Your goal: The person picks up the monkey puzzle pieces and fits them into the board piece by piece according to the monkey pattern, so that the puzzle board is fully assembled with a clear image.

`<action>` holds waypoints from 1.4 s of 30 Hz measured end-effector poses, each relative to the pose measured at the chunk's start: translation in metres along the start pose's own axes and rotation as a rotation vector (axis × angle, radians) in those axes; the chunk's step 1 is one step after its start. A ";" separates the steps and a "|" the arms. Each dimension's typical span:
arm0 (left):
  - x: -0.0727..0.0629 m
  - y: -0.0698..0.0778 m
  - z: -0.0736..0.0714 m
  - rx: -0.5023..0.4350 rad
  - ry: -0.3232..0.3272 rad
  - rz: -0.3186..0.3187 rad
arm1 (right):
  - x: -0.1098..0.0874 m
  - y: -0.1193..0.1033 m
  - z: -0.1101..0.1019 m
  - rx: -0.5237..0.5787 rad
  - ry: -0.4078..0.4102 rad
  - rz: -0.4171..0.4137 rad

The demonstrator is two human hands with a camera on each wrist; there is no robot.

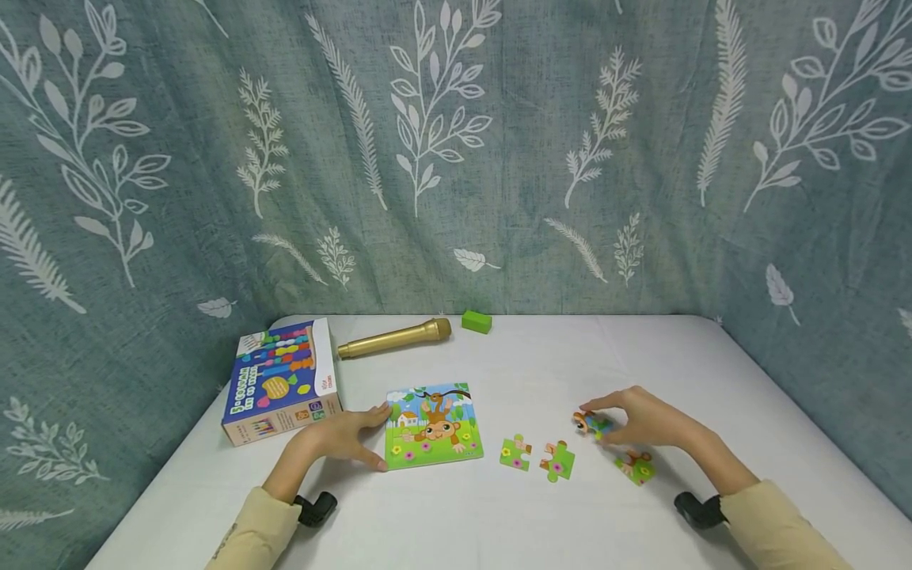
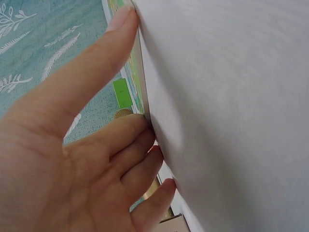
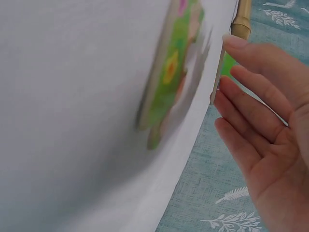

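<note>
A square monkey-picture puzzle board (image 1: pixel 431 427) lies flat on the white table. My left hand (image 1: pixel 347 437) touches its left edge with spread thumb and index finger; in the left wrist view the thumb (image 2: pixel 120 19) rests at the board's rim. At the right, my right hand (image 1: pixel 644 419) pinches a blue and orange puzzle piece (image 1: pixel 593 425) between thumb and fingers. That piece shows almost edge-on in the right wrist view. Between board and right hand lie two green puzzle pieces, one (image 1: pixel 515 452) left of the other (image 1: pixel 559 461). Below the right hand lies another green piece (image 1: pixel 636 467).
A blue boxed game (image 1: pixel 281 380) stands at the left, close to my left hand. Behind the board lie a gold microphone (image 1: pixel 394 340) and a green block (image 1: pixel 476 321). A patterned curtain (image 1: pixel 456 158) hangs along the table's back and sides.
</note>
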State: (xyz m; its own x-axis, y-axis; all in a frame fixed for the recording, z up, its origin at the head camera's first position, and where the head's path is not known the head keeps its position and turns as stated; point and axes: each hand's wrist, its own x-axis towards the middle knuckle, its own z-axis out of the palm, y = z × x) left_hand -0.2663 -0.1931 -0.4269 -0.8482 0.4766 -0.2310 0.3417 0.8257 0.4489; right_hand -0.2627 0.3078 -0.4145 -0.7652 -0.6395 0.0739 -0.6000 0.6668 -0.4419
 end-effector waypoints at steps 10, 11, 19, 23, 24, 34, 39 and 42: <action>-0.001 0.001 -0.001 -0.011 0.003 0.002 | 0.013 -0.013 0.000 0.004 0.013 -0.007; -0.001 0.001 -0.001 -0.017 0.003 0.004 | 0.014 -0.015 0.000 0.003 0.015 -0.009; 0.000 0.000 -0.001 -0.024 0.001 0.010 | 0.028 -0.027 0.004 -0.004 0.013 -0.027; 0.000 -0.001 -0.001 -0.016 0.002 0.010 | 0.034 -0.033 0.007 -0.012 0.022 -0.044; -0.001 -0.001 -0.001 -0.018 0.003 0.010 | 0.036 -0.035 0.008 -0.004 0.022 -0.045; -0.001 0.000 -0.001 -0.028 0.009 0.012 | 0.055 -0.052 0.016 0.039 0.035 -0.087; -0.001 -0.001 0.000 -0.024 0.007 0.009 | 0.065 -0.058 0.020 0.041 0.029 -0.104; 0.000 -0.001 0.000 -0.023 0.005 0.005 | 0.070 -0.062 0.023 0.036 0.034 -0.126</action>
State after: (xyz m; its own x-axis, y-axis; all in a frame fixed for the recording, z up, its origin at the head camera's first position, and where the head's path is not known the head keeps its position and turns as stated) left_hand -0.2663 -0.1940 -0.4268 -0.8488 0.4788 -0.2242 0.3364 0.8163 0.4695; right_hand -0.2741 0.2131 -0.4022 -0.6924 -0.7034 0.1608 -0.6834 0.5678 -0.4590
